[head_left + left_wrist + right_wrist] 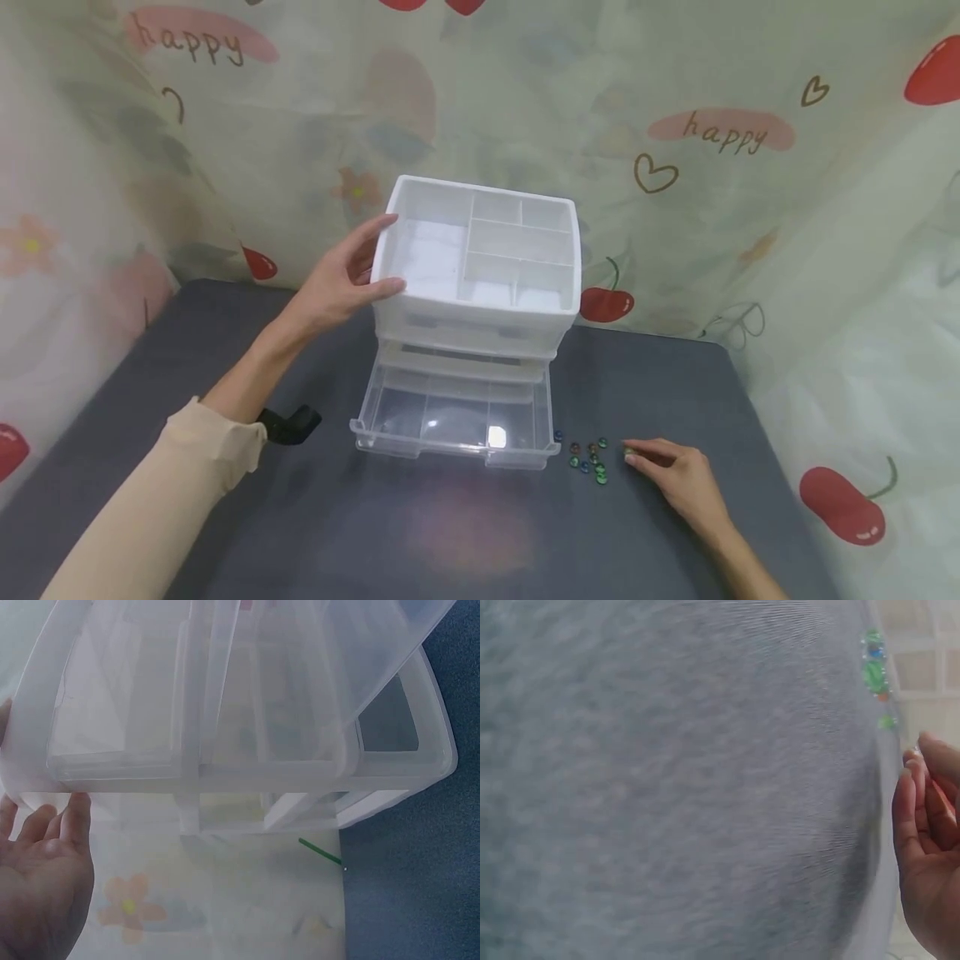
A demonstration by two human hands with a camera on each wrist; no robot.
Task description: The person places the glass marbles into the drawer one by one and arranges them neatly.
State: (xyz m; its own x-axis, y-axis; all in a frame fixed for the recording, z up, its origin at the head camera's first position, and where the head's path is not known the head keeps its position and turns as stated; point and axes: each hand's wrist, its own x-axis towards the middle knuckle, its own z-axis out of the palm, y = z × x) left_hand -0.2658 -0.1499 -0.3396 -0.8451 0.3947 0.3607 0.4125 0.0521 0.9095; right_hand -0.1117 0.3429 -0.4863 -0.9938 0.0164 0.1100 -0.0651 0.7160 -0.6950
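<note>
A white plastic drawer organizer [480,328] stands near the back of the table, its top split into compartments. Its clear lower drawer [457,408] is pulled out towards me and looks empty. My left hand [341,279] holds the organizer by its left side, thumb over the top rim; in the left wrist view, fingertips [77,814] lie against its edge. To the right of the drawer my right hand [684,483] pinches a small greenish glass marble [628,451] between thumb and forefinger. Several green, blue and reddish marbles [600,468] lie between that hand and the drawer.
A black curved object [292,425] lies on the dark table [360,533] by my left forearm. A pale curtain [510,100] printed with cherries and hearts hangs behind the table and along both sides.
</note>
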